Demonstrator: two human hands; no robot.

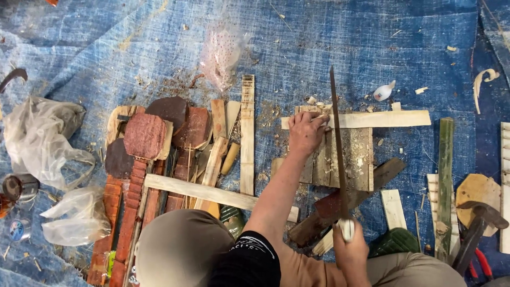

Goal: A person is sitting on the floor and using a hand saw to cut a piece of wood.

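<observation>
Seen from above, a person sits on a blue tarp (372,42). Nearest, the right hand (350,247) is closed around the pale handle of a long saw (338,149), whose thin blade runs away across a board of joined wooden slats (356,159). Farther out, the left hand (305,132) lies flat with fingers spread, pressing a pale wooden strip (382,119) against the board's far edge. Reddish carved wood pieces (149,143) lie to the left.
</observation>
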